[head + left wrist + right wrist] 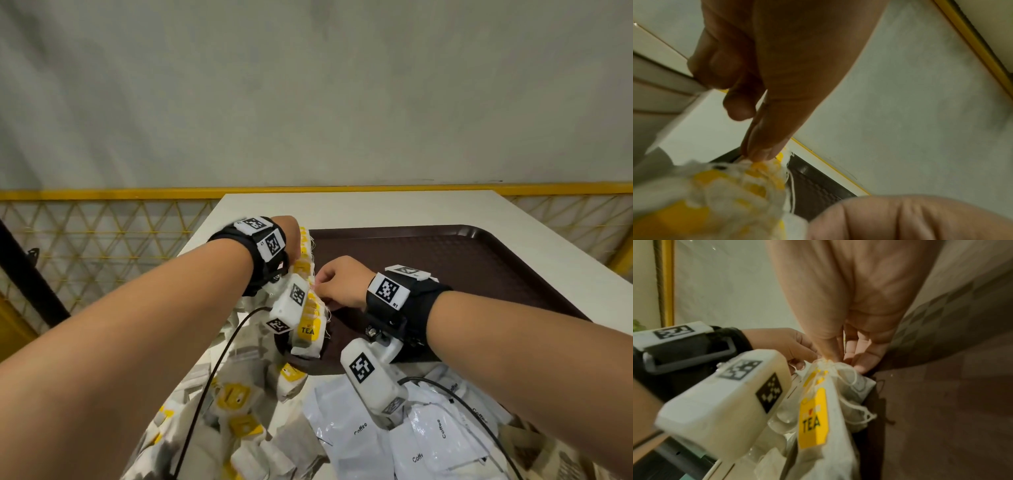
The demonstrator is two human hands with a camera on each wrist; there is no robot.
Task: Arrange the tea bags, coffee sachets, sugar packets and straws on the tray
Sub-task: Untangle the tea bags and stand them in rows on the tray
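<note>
We see both hands over the near-left edge of the brown tray. The left hand has its thumb and fingers closed in a pinch on the row of tea bags standing along that tray edge. The right hand meets it from the other side, its fingers curled and pinching the gathered top and strings of the same tea bags. Directly below both sets of fingers hangs a yellow TEA tag. Nearer us than the fingers, loose tea bags lie heaped on the white surface, with white coffee sachets to their right.
</note>
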